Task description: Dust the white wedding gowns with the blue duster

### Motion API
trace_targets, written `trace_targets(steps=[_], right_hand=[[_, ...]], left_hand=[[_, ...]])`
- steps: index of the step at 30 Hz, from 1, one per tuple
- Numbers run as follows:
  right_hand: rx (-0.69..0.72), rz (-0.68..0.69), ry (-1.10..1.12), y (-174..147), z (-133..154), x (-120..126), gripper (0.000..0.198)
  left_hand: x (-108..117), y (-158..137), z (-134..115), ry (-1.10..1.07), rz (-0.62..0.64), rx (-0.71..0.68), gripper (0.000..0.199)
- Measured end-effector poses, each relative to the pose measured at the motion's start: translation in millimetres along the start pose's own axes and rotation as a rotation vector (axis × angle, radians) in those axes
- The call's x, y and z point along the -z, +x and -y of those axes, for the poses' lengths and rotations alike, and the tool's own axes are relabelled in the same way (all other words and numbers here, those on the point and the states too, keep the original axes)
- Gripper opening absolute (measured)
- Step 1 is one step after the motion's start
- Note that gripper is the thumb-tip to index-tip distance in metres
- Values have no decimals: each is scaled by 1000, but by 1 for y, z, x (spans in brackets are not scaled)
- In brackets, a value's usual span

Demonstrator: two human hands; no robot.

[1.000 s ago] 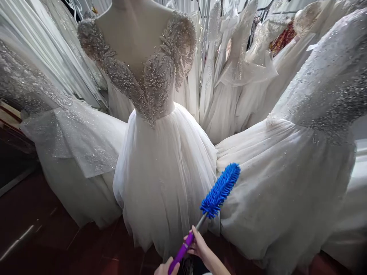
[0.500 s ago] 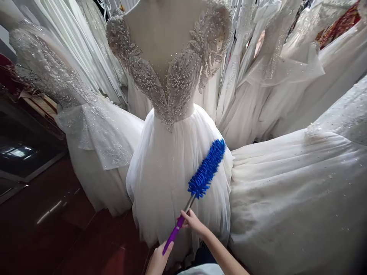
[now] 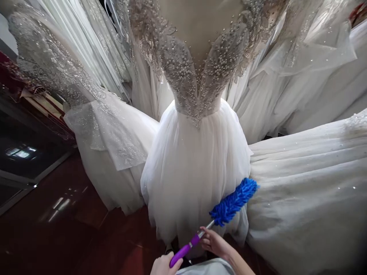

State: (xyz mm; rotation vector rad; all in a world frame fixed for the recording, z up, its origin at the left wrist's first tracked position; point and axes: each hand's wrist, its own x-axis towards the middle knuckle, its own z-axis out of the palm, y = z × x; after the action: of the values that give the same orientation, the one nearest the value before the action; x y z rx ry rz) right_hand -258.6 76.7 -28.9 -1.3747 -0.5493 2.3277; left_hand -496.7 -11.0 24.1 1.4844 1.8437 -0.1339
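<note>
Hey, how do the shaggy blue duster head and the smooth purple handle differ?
The shaggy blue duster head is thick and tufted; the smooth purple handle is slim. The left hand grips the handle, while the head is ungripped. Both slant up toward picture right.

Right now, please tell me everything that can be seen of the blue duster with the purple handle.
The blue duster has a long, shaggy head of fabric-like strands, a metal-looking shaft and a purple handle with a silvery band. It slants, head toward the picture's upper right, mostly before the white, gauzy skirt; contact is unclear. The left hand grips the handle's end; the right hand, where shaft meets handle.
</note>
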Motion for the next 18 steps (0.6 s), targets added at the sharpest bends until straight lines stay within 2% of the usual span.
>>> trace_targets(steps=[3, 4, 7, 10, 11, 13, 15, 18], right_hand=[[219, 203, 36, -24, 23, -54, 40], [312, 217, 8, -32, 33, -73, 37], [536, 156, -61, -42, 65, -131, 33], [665, 15, 51, -17, 88, -179, 44], [674, -51, 103, -4, 92, -189, 48], [628, -167, 174, 24, 90, -202, 47], [563, -221, 194, 43, 78, -203, 43], [491, -261, 185, 53, 40, -190, 37]], left_hand=[[59, -11, 37, -24, -146, -135, 35], [81, -15, 47, -18, -196, -179, 34], [147, -18, 64, 3, -339, -279, 31], [191, -8, 68, -28, -460, -312, 29], [197, -4, 69, -32, -456, -318, 29], [195, 5, 73, -11, -366, -317, 33], [177, 9, 81, 0, -212, -280, 41], [132, 7, 101, -100, 12, -226, 48]])
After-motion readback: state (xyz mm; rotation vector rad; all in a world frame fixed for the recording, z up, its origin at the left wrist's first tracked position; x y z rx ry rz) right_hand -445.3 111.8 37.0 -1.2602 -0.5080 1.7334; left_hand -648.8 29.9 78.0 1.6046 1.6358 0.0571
